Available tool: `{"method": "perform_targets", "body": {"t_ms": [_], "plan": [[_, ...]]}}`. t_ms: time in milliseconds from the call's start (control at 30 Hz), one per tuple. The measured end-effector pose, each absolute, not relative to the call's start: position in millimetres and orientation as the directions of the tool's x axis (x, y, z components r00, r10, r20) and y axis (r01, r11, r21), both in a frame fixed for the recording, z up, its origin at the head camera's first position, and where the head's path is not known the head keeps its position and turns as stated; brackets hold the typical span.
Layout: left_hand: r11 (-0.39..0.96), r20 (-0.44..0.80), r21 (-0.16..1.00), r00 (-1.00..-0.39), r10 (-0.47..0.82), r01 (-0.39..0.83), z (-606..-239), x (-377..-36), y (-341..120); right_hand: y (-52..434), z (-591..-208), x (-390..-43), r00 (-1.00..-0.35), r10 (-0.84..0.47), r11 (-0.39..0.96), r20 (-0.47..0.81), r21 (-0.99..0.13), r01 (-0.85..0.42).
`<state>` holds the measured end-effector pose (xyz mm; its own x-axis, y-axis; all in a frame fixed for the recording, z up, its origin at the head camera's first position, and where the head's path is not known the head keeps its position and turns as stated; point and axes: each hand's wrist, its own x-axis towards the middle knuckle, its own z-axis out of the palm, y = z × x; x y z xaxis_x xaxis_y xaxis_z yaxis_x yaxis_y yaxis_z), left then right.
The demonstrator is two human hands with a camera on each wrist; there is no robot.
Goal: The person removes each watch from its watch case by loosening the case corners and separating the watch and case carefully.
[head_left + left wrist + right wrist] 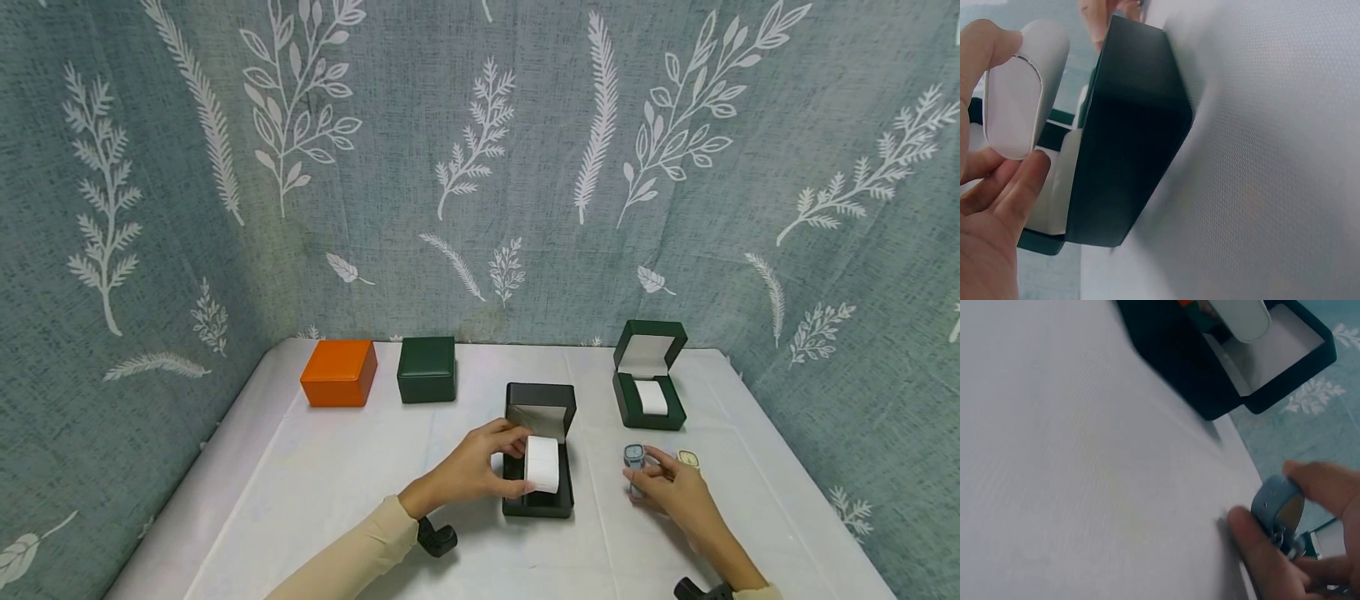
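Note:
An open black watch box point(538, 500) stands near the table's front middle. My left hand point(480, 467) pinches its white cushion point(543, 463) and holds it just above the box. In the left wrist view the cushion point(1019, 94) sits between thumb and fingers beside the box's dark wall point(1129, 137). My right hand point(667, 487) grips a blue-strapped watch point(634, 457) on the table right of the box. The right wrist view shows the blue strap point(1277, 503) between my fingertips.
A second watch with a pale face point(688, 458) lies beside my right hand. An open green box point(648, 375) with a white cushion stands behind it. A shut orange box point(340, 372) and a shut green box point(427, 369) sit at the back left on the white tablecloth point(337, 500).

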<state>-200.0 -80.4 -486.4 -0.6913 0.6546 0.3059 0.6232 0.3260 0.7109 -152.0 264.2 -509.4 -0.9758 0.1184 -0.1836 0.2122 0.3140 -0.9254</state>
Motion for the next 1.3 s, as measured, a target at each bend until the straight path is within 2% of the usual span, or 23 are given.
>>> {"method": "perform_targets", "body": {"t_ms": [133,367,567,1300], "plan": [[0.328,0.302,0.713,-0.693,0.654,0.62,-486.1,-199.7,-81.0,262.4,-505.1,-151.9,-0.974,0.138,0.315,-0.18,-0.924,0.216],[0.317,0.29,0.729,-0.693,0.66,0.607,-486.7,-199.1,-82.1,262.1,-503.8,-152.4,-0.969,0.173,0.416,-0.177,-0.879,0.235],[0.315,0.297,0.726,-0.691,0.659,0.611,-489.4,-200.3,-82.5,263.9,-504.3,-153.5,-0.965,0.191,0.435,-0.177,-0.866,0.245],[0.302,0.3,0.734,-0.69,0.659,0.608,-487.9,-198.2,-81.6,270.7,-499.0,-149.7,-0.967,0.194,0.429,-0.164,-0.873,0.234]]}}
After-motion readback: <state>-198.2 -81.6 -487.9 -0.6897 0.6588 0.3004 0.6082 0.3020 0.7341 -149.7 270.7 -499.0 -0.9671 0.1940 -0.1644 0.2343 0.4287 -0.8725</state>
